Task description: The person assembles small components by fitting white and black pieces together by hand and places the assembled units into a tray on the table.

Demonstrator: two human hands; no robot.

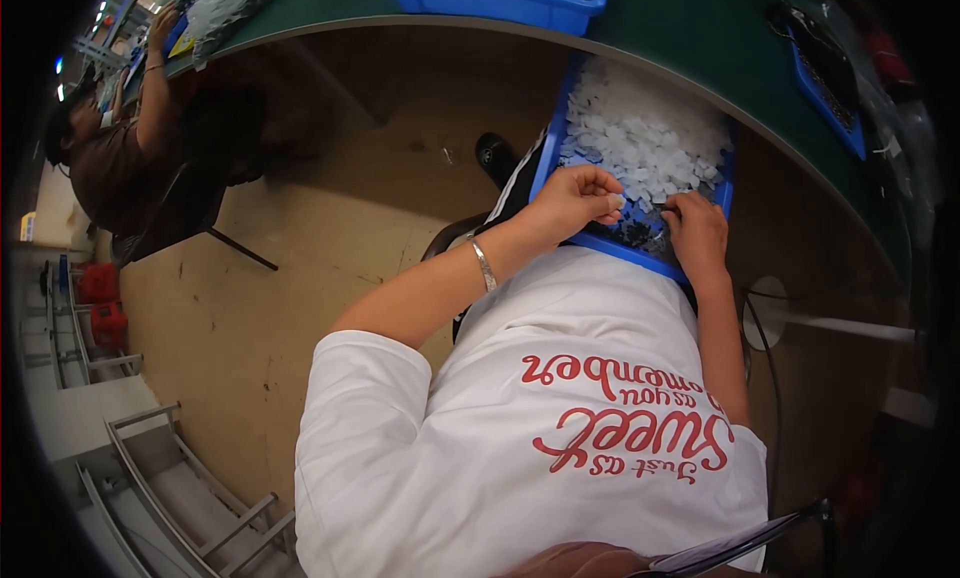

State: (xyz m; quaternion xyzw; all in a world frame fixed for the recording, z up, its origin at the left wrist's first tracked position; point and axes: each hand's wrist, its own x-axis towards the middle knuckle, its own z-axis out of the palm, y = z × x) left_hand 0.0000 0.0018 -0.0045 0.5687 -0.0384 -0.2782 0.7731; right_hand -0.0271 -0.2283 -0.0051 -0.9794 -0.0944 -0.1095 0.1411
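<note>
Dark-rimmed eyewear (742, 545) lay nearest the camera, lower right of the frame; both hands were at a blue tray (546, 170), upper right of centre.
Left hand (570, 205): grip pinching a small pale piece (618, 203). Right hand (699, 235): fingers curled; closure and contents of the grip could not be told. White pieces (650, 128) were heaped just above both hands in the frame, neither hand clearly nearer; the tray's long axis ran up the frame. Dark pieces (636, 230) lay between the hands, at the tray's lower end.
</note>
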